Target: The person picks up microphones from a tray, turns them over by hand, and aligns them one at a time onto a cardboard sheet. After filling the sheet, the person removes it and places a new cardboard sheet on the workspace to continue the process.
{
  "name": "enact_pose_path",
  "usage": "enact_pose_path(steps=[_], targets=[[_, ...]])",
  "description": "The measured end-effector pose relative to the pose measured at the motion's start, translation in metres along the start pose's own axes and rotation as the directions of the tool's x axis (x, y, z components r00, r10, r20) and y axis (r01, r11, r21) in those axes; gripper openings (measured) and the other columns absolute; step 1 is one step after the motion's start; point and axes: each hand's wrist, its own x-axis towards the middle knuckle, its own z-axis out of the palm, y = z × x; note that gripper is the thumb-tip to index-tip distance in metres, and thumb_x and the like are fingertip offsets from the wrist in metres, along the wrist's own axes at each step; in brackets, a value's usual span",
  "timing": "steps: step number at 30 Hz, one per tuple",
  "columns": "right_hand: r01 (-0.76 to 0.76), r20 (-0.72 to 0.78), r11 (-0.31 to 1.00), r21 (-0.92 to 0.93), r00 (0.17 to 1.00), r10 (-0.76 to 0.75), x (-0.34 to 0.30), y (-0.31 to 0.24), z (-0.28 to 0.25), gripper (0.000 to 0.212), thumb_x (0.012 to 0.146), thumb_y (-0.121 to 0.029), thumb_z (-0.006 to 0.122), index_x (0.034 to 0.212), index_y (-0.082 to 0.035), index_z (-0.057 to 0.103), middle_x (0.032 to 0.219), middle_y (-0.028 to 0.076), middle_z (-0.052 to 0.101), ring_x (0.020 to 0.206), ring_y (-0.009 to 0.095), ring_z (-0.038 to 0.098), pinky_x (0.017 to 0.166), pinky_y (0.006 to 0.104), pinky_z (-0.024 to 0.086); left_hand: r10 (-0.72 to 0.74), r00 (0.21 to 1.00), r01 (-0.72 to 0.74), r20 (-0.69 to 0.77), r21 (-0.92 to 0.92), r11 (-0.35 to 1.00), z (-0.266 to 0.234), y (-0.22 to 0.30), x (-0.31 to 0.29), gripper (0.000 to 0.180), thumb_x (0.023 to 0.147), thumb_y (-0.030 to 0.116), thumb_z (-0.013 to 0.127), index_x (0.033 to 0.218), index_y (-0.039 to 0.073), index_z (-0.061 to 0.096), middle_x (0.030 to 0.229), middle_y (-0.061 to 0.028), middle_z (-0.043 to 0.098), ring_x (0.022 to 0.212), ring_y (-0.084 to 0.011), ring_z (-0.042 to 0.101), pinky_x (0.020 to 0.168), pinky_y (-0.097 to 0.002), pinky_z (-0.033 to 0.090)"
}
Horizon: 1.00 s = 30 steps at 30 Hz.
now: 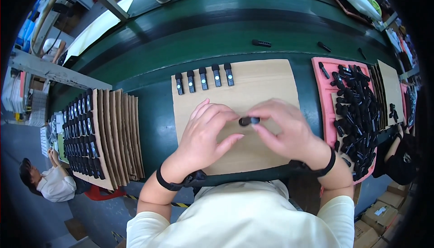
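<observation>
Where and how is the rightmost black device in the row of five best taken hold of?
Probably pinch the black device by both long sides, from above and right: its narrow body lies near to far, bare cardboard at right, a neighbour close at left.

The person wears a pale cream shirt (244,218), plain over the front, with soft creases and shading in the cloth. Its left sleeve (147,230) and right sleeve (338,216) are short and loose, in the same cream. Around the left wrist goes a narrow black band (164,179) with a bulkier dark piece (194,178); a similar black strap (330,163) circles the right. The left hand (203,132) and right hand (285,128) are bare, the right slightly blurred.
</observation>
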Motion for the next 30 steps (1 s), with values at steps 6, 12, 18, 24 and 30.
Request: enact_pose_path(steps=[6,12,18,24,30], targets=[[-0.080,0.099,0.961,-0.266,0.989,0.110,0.023,0.059,0.000,0.026,0.078,0.002,0.066,0.103,-0.003,0.059,0.102,0.011,0.066,0.090,0.032,0.065,0.078,0.0388,0.055,-0.058,0.978,0.026,0.201,0.160,0.987,0.003,-0.021,-0.001,0.036,0.078,0.023,0.076,0.106,0.004,0.064,0.115,-0.0133,0.061,0.109,-0.0325,0.056,0.101,-0.0431,0.042],[0.110,0.153,0.895,-0.433,0.987,-0.048,0.028,0.099,0.018,0.023,0.079,-0.003,0.068,0.100,-0.004,0.059,0.106,0.011,0.065,0.096,0.030,0.063,0.082,0.0393,0.053,-0.047,0.966,-0.021,0.256,0.255,0.967,0.015,-0.034,-0.007,0.037,0.080,0.025,0.074,0.108,0.003,0.064,0.121,-0.0150,0.059,0.114,-0.0320,0.054,0.098,-0.0422,0.043],[0.200,0.309,0.840,-0.505,0.950,-0.040,0.022,0.096,0.022,0.021,0.079,-0.006,0.068,0.099,-0.006,0.061,0.114,0.009,0.060,0.103,0.029,0.061,0.087,0.0387,0.051,-0.056,0.963,-0.011,0.264,0.247,0.969,0.014,-0.036,-0.004,0.036,0.080,0.025,0.074,0.107,0.003,0.065,0.122,-0.0151,0.058,0.114,-0.0318,0.053,0.098,-0.0416,0.043],[0.179,0.273,0.835,-0.521,0.961,-0.035,0.028,0.109,0.023,0.020,0.079,-0.007,0.069,0.098,-0.006,0.061,0.114,0.009,0.058,0.103,0.029,0.060,0.087,0.0385,0.051,-0.059,0.960,-0.010,0.275,0.243,0.970,0.016,-0.034,-0.004,0.036,0.080,0.025,0.074,0.106,0.003,0.065,0.123,-0.0154,0.058,0.115,-0.0317,0.052,0.099,-0.0412,0.042],[0.164,0.235,0.842,-0.514,0.971,-0.046,0.036,0.113,0.022,0.020,0.079,-0.008,0.069,0.098,-0.006,0.061,0.111,0.009,0.059,0.102,0.030,0.060,0.087,0.0393,0.050,-0.068,0.959,0.001,0.276,0.236,0.972,0.019,-0.033,-0.006,0.036,0.080,0.026,0.073,0.106,0.003,0.065,0.124,-0.0154,0.058,0.116,-0.0314,0.052,0.099,-0.0411,0.042]])
